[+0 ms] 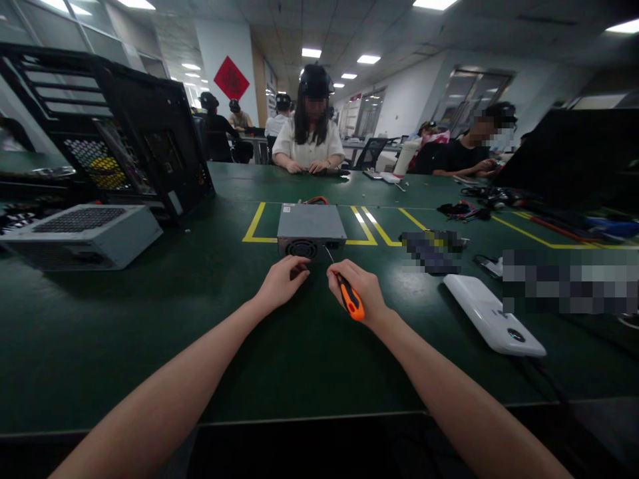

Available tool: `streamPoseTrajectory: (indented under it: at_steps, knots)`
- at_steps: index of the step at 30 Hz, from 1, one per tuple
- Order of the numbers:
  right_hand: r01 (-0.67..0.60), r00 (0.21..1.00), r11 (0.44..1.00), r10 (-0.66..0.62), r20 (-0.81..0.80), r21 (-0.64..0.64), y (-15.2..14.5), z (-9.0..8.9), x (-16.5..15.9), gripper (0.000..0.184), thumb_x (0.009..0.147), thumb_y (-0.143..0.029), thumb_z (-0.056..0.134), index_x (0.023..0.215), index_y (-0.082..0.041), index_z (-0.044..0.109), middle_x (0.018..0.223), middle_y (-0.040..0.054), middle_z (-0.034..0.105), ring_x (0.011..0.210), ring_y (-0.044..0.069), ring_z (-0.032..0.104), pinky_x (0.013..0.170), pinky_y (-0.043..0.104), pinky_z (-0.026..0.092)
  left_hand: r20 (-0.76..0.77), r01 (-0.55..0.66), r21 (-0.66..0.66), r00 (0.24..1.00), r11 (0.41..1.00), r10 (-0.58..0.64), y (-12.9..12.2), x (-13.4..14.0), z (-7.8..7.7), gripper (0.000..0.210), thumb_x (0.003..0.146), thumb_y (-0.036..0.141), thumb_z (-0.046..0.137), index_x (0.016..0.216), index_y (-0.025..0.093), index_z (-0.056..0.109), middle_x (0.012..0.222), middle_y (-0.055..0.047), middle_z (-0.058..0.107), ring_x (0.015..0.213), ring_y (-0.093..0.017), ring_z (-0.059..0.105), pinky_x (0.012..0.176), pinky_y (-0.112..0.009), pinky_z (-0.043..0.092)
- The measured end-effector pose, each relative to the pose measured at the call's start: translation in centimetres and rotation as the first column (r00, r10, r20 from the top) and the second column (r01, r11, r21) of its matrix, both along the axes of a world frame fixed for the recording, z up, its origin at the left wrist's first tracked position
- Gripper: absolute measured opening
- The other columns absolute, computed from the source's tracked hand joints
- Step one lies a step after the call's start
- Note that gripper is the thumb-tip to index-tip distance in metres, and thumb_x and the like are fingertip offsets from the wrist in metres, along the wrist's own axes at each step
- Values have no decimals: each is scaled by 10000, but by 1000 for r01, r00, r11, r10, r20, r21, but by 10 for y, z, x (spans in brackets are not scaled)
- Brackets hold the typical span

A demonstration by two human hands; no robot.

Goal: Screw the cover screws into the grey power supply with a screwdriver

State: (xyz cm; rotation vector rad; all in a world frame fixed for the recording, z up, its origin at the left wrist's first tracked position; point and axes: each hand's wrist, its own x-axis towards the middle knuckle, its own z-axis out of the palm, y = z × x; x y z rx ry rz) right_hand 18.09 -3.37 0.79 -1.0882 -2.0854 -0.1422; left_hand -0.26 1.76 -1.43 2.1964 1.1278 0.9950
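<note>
A grey metal computer power supply (312,221) lies on the green table ahead of me, its fan grille and power socket facing me. My right hand (360,287) is closed around the orange-and-black handle of a screwdriver (353,303). The thin shaft points up and left, with its tip at the supply's near face, beside the socket. Whether the tip sits in a screw is too small to tell. My left hand (280,285) rests by the lower front edge below the fan, fingers loosely bent, thumb apart, nothing visible in them. Contact with the case is unclear.
On the left are a second power supply (90,233) and an open black computer case (144,133). A white power bank (492,313) with a cable lies at right, near cables (464,210). Yellow tape (257,223) marks the table. A person (309,136) sits opposite.
</note>
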Motion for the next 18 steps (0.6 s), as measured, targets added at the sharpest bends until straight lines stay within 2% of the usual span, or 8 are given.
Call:
streamPoseTrajectory:
  at_steps: [5,18]
  knots:
    - [34,999,999,-34,27,-15,8,-5,-2,153,834,-222,398,869,-182,542,783,41,568,668,117,546,614,225,431,-44,23,-35,999,999,-25,-3,1,3,259,794,244,482,1039,197,553,921,-34,593,805,-146,551,716,-304,454]
    - [31,999,999,-30,22,-20,9,-6,-4,145,820,-214,425,870,-184,557,778,40,581,669,122,561,595,220,417,-55,16,-23,998,1000,-17,-3,2,2,248,790,240,477,1012,187,572,866,-31,618,755,-145,555,730,-306,443]
